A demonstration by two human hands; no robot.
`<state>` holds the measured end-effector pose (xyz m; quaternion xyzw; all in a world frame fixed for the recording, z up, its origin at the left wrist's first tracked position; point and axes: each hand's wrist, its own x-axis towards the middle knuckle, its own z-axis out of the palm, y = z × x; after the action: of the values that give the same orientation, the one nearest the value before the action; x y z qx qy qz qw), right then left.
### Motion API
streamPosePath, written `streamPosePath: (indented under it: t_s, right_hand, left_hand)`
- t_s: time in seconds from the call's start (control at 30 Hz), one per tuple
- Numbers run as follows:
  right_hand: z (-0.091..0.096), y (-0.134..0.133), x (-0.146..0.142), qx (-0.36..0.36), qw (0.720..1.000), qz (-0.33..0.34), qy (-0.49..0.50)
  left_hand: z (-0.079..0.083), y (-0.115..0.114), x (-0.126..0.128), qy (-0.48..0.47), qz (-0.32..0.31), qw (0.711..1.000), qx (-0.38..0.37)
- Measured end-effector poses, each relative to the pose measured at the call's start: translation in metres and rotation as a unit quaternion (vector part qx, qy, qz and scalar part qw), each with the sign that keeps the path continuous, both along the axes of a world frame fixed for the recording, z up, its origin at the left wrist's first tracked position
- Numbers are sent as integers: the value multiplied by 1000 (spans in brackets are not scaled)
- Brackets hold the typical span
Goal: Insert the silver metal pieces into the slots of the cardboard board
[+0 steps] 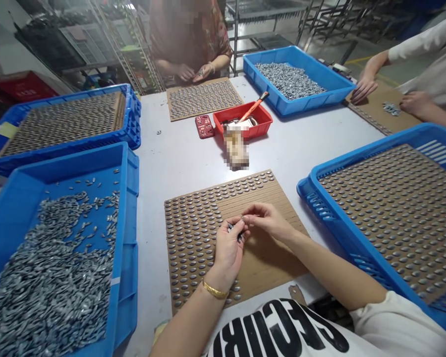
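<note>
A brown cardboard sheet (267, 263) with slotted rows lies in front of me, its left part and top rows filled with small grey metal pieces. My left hand (228, 248) hovers over it, curled round a small bunch of these metal pieces (239, 234). My right hand (269, 220) meets it from the right, fingers pinched at the pieces in the left hand. What the right fingertips hold is too small to make out.
A blue bin (128, 238) of loose metal pieces stands at my left. Filled sheets lie in blue bins at far left (132, 124) and right (308, 193). A red tray (262, 119) stands mid-table. One person sits across (193, 72); another person's hands (364, 89) work far right.
</note>
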<state>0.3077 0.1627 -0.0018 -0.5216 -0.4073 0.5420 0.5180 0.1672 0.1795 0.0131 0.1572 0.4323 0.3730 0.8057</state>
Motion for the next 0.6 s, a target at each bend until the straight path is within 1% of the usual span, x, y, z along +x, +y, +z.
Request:
streamPosePath:
  t_s: [0.03, 0.1, 0.17, 0.23, 0.33, 0.4, 0.5, 0.6]
  right_hand:
    - [0, -1, -1, 11, 1000, 1, -17]
    - [1, -3, -2, 56, 995, 0, -81]
    - [2, -5, -2, 101, 982, -2, -158]
    - [2, -6, 0, 106, 972, -19, -209]
    - [0, -7, 1, 66, 972, -47, -220]
    - [-1, -10, 0, 59, 972, -42, -223]
    - [-3, -12, 0, 97, 961, -20, -256]
    - [-8, -7, 16, 132, 947, -24, -292]
  left_hand:
    - [-1, -1, 0, -5, 0, 1000, -1]
    - [-4, -3, 1, -20, -3, 1000, 1]
    - [-4, -3, 1, -33, -11, 999, -2]
    - [-3, -4, 1, -33, -18, 999, -16]
    - [0, -4, 1, -21, -23, 999, -29]
    - [1, -4, 2, -22, -19, 999, -22]
    - [1, -4, 2, -20, -10, 1000, -21]
    - [2, -3, 3, -12, -10, 998, -67]
